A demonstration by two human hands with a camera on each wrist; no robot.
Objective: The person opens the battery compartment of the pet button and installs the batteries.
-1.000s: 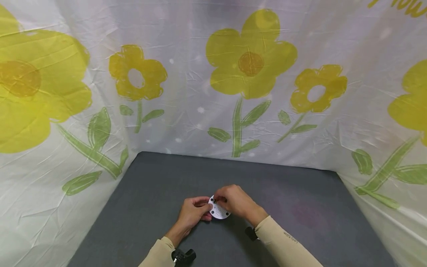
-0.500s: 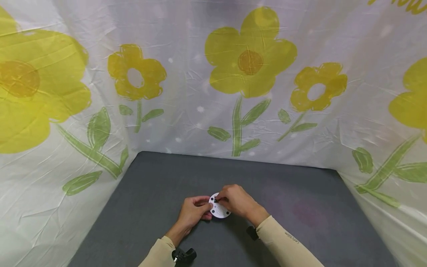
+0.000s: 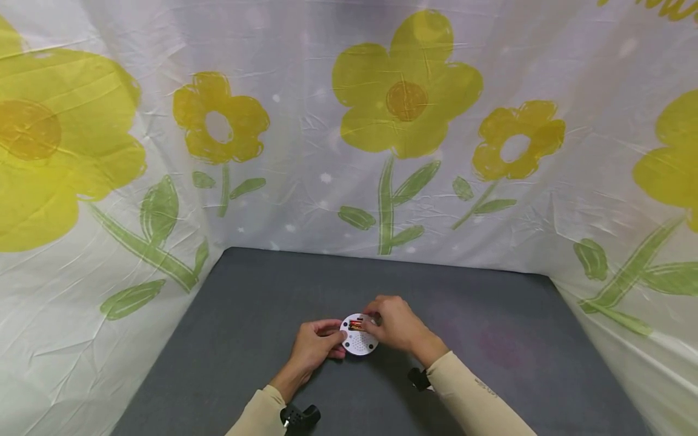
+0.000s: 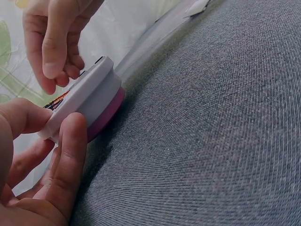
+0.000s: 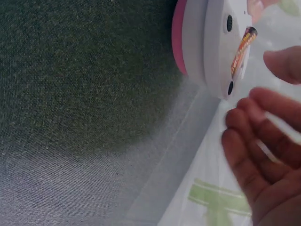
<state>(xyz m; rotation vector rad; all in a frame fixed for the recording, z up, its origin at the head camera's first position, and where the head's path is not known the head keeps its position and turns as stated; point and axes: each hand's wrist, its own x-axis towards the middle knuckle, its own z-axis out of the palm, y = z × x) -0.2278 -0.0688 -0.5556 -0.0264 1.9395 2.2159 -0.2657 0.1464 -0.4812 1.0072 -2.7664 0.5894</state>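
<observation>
A round white device (image 3: 360,346) with a pink far side stands tilted on edge, its perforated face with dark round feet turned toward the person. My left hand (image 3: 315,346) grips its left rim, thumb on the face and fingers behind, as the left wrist view shows. In an uncovered slot of that face sit red-and-black batteries (image 3: 355,325); one battery (image 5: 243,51) shows slanting in the right wrist view. Just off the face at the right is my right hand (image 3: 400,324), fingers loosely bent, thumb apart from them, nothing between them.
The dark grey cloth-covered table (image 3: 272,278) lies under both hands. A white curtain (image 3: 305,194) printed with yellow flowers closes off the back and both sides. A black wrist camera (image 3: 300,419) is strapped on the left wrist, another on the right.
My right hand has drawn back to the right from the slot, so the batteries its fingers covered now show. My left hand keeps its hold on the device.
</observation>
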